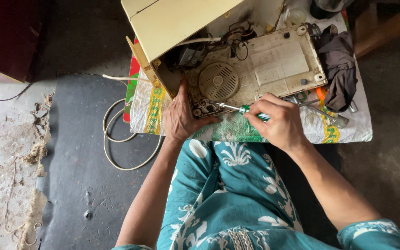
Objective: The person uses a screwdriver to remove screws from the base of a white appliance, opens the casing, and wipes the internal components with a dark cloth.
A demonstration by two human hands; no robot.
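Observation:
An opened cream appliance (274,62) lies on its side on a low table, its dirty base plate with a round vent grille (218,81) facing up. My left hand (180,115) presses flat against the appliance's near left corner, steadying it. My right hand (278,121) grips a green-handled screwdriver (244,109). Its metal shaft points left, and the tip sits at the near edge of the base plate, just below the grille. The cream outer cover (172,23) is swung open at the upper left, exposing wires inside.
A white woven sack (348,125) covers the table. A dark cloth (341,69) and metal tools (322,111) lie at the right. A white power cord (116,139) coils on the black floor mat (79,162) at the left. My teal patterned garment (232,194) fills the foreground.

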